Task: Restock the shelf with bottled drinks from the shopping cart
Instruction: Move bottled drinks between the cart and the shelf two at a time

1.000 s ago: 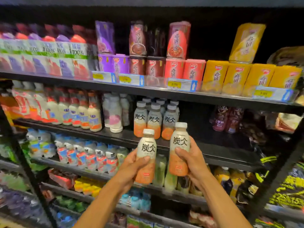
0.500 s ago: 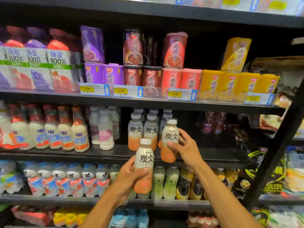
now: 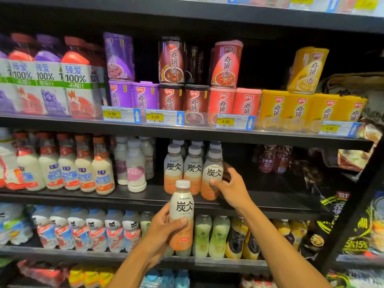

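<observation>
Shelf (image 3: 280,190) is part stocked: latte row (image 3: 193,169) has 2 btls in front and 3 caps behind, w/ bare deck to the right. R hand (image 3: 232,188) wraps R bottle (image 3: 213,175) just beside the row; can't tell if it's set down. L hand (image 3: 162,231) grips L bottle (image 3: 181,215) below the shelf edge, not yet placed. Cart isn't in view, so what's left is unknown. 7 lattes in all.

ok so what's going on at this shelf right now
A person is restocking drinks. Their right hand grips a latte bottle at the middle shelf, beside the matching row. Their left hand holds a second bottle in front of the shelf edge, not yet placed.
</observation>
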Demonstrator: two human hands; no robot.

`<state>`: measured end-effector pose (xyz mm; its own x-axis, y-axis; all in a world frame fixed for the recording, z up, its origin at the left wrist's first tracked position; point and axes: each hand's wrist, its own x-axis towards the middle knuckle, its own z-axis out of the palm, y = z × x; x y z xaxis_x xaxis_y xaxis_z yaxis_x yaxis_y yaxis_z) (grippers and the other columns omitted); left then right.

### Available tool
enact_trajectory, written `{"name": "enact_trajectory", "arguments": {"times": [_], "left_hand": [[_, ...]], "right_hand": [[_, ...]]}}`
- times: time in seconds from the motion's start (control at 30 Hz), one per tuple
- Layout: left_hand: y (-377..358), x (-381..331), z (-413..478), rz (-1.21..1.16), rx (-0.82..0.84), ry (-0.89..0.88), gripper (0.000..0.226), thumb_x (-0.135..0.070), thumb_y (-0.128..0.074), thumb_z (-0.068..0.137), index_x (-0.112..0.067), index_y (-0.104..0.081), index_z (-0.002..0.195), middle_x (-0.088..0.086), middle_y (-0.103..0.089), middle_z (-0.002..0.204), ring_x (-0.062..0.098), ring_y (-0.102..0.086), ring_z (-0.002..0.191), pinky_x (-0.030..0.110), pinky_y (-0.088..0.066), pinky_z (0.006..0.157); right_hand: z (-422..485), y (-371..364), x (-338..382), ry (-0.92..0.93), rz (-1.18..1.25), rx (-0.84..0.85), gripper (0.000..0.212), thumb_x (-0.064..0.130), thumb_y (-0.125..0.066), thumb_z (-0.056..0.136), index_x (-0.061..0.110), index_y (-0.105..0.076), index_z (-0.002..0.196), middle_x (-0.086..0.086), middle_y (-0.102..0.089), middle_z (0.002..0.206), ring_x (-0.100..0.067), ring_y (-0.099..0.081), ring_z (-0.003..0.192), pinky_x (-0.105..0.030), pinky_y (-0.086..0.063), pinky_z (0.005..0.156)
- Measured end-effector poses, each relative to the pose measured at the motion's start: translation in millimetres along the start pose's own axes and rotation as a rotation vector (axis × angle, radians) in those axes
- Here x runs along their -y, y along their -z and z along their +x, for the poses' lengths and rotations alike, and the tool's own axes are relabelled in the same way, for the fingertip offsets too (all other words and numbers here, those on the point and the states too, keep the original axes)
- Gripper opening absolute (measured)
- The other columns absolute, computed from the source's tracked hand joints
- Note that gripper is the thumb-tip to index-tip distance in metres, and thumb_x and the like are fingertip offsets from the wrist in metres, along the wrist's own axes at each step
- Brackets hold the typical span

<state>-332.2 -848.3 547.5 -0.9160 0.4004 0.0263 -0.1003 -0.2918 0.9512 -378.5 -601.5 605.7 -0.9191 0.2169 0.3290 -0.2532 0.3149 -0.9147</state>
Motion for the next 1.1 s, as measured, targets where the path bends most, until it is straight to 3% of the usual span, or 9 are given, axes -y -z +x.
{"name": "enact_trajectory", "arguments": {"times": [0.07, 0.3, 0.47, 0.57, 0.63, 0.73, 0.8, 0.9, 1.1], "left_hand": [[1, 0, 0, -0.001, 0.006, 0.0, 0.087, -0.021, -0.093, 0.056, -0.017, -0.058, 0.136, 0.016, -0.072, 0.123, 0.032, -0.069, 0.113, 0.04, -0.056, 0.087], [0, -1, -1, 0.009, -0.005, -0.005, 0.09, -0.022, -0.094, 0.055, -0.017, -0.057, 0.137, 0.015, -0.072, 0.122, 0.031, -0.069, 0.114, 0.04, -0.056, 0.089], [-2, -5, 1, 0.012, -0.034, -0.011, 0.087, -0.025, -0.094, 0.057, -0.019, -0.059, 0.137, 0.014, -0.072, 0.123, 0.032, -0.068, 0.114, 0.041, -0.056, 0.09], [-5, -9, 3, 0.006, -0.032, -0.012, 0.088, -0.027, -0.094, 0.057, -0.019, -0.059, 0.136, 0.014, -0.072, 0.123, 0.03, -0.069, 0.113, 0.039, -0.056, 0.088], [-6, -11, 3, 0.0, -0.026, -0.013, 0.087, -0.026, -0.094, 0.057, -0.018, -0.059, 0.136, 0.014, -0.072, 0.122, 0.03, -0.07, 0.112, 0.038, -0.057, 0.087], [-8, -14, 3, -0.019, -0.017, -0.028, 0.08, -0.02, -0.092, 0.062, -0.016, -0.059, 0.135, 0.015, -0.072, 0.122, 0.028, -0.07, 0.11, 0.036, -0.057, 0.085], [-10, -16, 5, -0.035, -0.01, -0.029, 0.074, -0.017, -0.087, 0.067, -0.015, -0.059, 0.135, 0.015, -0.072, 0.122, 0.028, -0.07, 0.11, 0.035, -0.058, 0.084], [-18, -16, 9, -0.056, 0.02, -0.024, 0.068, -0.014, -0.081, 0.072, -0.013, -0.059, 0.136, 0.018, -0.071, 0.124, 0.031, -0.069, 0.113, 0.036, -0.058, 0.085], [-39, -10, 13, -0.141, 0.088, 0.005, 0.063, -0.011, -0.077, 0.076, -0.009, -0.058, 0.135, 0.024, -0.07, 0.123, 0.035, -0.071, 0.108, 0.039, -0.06, 0.081]], "right_hand": [[5, 1, 0, 0.01, -0.074, -0.014, 0.052, 0.014, -0.079, 0.09, 0.011, -0.056, 0.136, -0.001, -0.067, 0.127, -0.008, -0.069, 0.107, -0.015, -0.055, 0.078], [25, 1, -1, 0.015, -0.156, 0.011, 0.057, 0.02, -0.077, 0.091, 0.02, -0.052, 0.143, -0.002, -0.072, 0.121, -0.011, -0.068, 0.11, -0.028, -0.056, 0.092], [34, -1, -7, -0.032, -0.185, 0.005, 0.063, 0.008, -0.07, 0.094, 0.012, -0.044, 0.152, -0.004, -0.07, 0.11, -0.01, -0.065, 0.095, -0.011, -0.05, 0.075], [37, -2, -8, -0.066, -0.116, 0.009, 0.066, 0.002, -0.068, 0.093, 0.014, -0.042, 0.153, -0.006, -0.067, 0.131, -0.013, -0.063, 0.115, -0.024, -0.053, 0.096], [29, -2, -6, -0.064, -0.137, -0.042, 0.058, 0.014, -0.075, 0.091, 0.012, -0.051, 0.143, -0.008, -0.067, 0.13, -0.018, -0.064, 0.115, -0.037, -0.054, 0.1], [-7, 0, 1, 0.072, -0.264, -0.223, 0.042, 0.029, -0.08, 0.089, 0.016, -0.061, 0.124, 0.003, -0.06, 0.121, -0.011, -0.056, 0.11, -0.027, -0.047, 0.093], [-39, 0, 3, 0.128, -0.114, -0.091, 0.029, 0.02, -0.078, 0.09, 0.022, -0.068, 0.117, 0.003, -0.068, 0.115, -0.01, -0.063, 0.107, -0.024, -0.051, 0.088], [-76, -10, 2, -0.058, 0.118, 0.234, 0.032, 0.018, -0.08, 0.088, 0.012, -0.071, 0.118, -0.013, -0.075, 0.11, -0.022, -0.071, 0.102, -0.03, -0.059, 0.084], [-101, -16, -6, -0.156, 0.185, 0.284, 0.048, 0.011, -0.086, 0.082, 0.014, -0.066, 0.127, -0.006, -0.076, 0.119, -0.023, -0.073, 0.109, -0.033, -0.06, 0.09]]}}
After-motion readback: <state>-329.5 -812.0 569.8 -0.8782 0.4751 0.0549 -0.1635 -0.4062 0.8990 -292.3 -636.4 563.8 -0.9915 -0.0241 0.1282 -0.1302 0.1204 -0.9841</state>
